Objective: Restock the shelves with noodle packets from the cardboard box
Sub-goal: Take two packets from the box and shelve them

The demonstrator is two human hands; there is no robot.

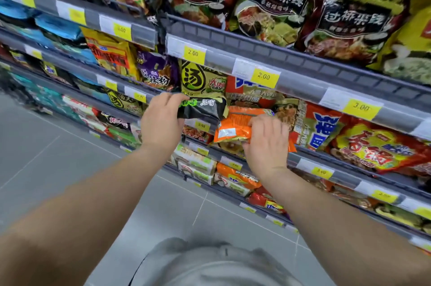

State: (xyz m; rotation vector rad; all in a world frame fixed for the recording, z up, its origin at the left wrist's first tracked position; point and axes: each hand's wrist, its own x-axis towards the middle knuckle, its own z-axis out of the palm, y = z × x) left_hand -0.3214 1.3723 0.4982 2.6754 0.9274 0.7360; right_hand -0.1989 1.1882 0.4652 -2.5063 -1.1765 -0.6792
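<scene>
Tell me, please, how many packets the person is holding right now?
2: a black packet in the left hand, an orange packet in the right hand; another may be hidden behind it.

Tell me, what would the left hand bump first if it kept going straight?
Probably the gold and green packets standing just behind the black packet the left hand holds; depth is unclear.

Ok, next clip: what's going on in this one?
A person stands at supermarket shelves packed with instant noodles. The left grip holds a black-and-green noodle packet, and the right grip holds an orange noodle packet. Both packets are up at the shelf front, just below the 2.00 price tag, and neither is released yet. The cardboard box is out of view.
</scene>
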